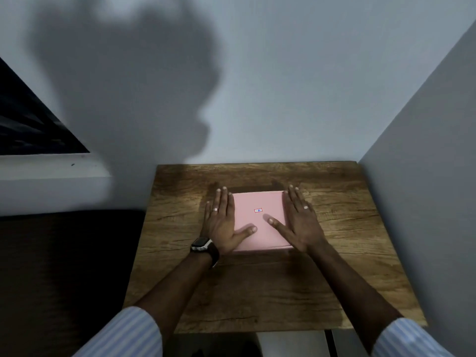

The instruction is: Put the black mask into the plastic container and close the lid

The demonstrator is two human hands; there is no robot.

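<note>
A pink square plastic container (260, 202) lies on the wooden table (334, 228) with its lid down flat; a small red-framed label sits at the lid's middle. My left hand (221, 222) lies flat along the container's left edge, fingers straight, thumb resting on the lid. My right hand (300, 222) lies flat along the right edge, its thumb also on the lid. Both hands press against the box without gripping it. No black mask is visible; the container's inside is hidden by the lid.
The small table stands in a corner: a pale wall (283, 99) behind it and another wall (425, 176) close on the right. A dark window (31, 124) with a white sill is at the left. A dark surface (64, 253) lies left of the table.
</note>
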